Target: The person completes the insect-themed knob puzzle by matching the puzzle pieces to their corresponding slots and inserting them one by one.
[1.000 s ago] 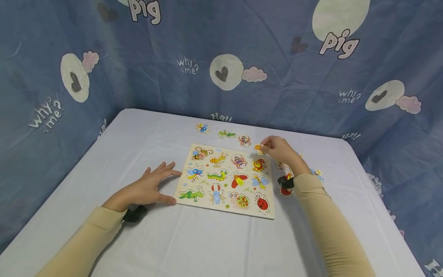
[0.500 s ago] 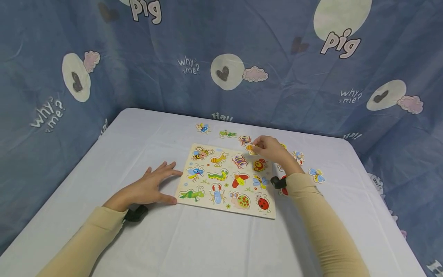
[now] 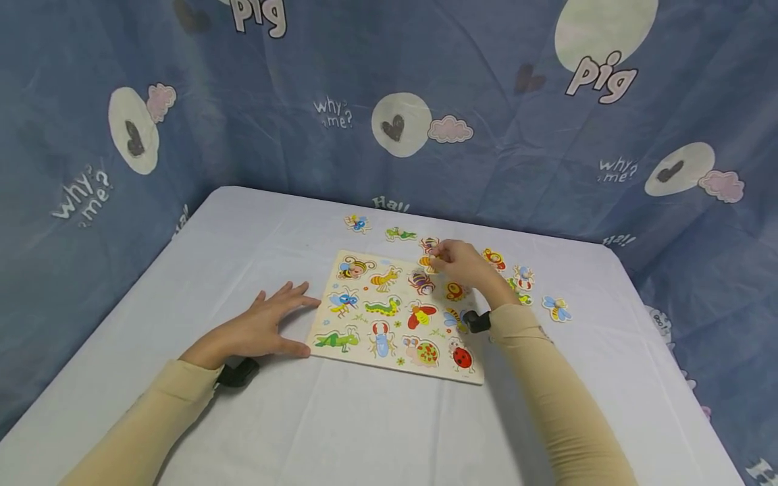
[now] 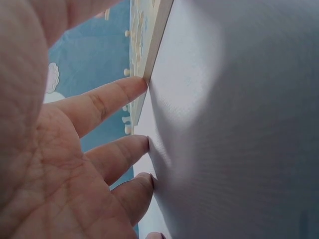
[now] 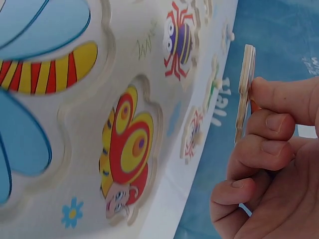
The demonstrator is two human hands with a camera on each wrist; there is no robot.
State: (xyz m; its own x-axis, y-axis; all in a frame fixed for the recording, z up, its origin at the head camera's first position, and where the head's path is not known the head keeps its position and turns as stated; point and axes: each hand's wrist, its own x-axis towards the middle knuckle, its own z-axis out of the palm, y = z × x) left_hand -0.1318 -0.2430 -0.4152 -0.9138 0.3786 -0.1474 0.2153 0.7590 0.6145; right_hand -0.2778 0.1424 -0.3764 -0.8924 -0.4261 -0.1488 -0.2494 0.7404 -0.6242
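My right hand (image 3: pixel 464 263) pinches a thin wooden puzzle piece (image 3: pixel 427 264) with a yellow-orange striped picture, above the far edge of the puzzle board (image 3: pixel 389 366). In the right wrist view the piece (image 5: pixel 244 97) is edge-on, so its picture is mostly hidden. My left hand (image 3: pixel 258 331) lies with fingers spread at the board's left side. In the left wrist view, one fingertip touches the board's edge (image 4: pixel 156 47). The board shows several insect-shaped recesses, including a red and yellow butterfly recess (image 5: pixel 127 144) and a purple spider recess (image 5: pixel 178 45).
Beyond the board lie a mosquito piece (image 3: pixel 356 223), a grasshopper piece (image 3: pixel 400 234) and a spider piece (image 3: pixel 429 244). On the right are a butterfly piece (image 3: pixel 494 259), a beetle piece (image 3: pixel 523 275), a caterpillar piece (image 3: pixel 523 298) and a dragonfly piece (image 3: pixel 556 308). A blue printed curtain (image 3: pixel 273 135) hangs behind.
My right hand has moved left along the board's far edge with the striped piece, uncovering loose pieces on the right. My left hand has stayed in place.
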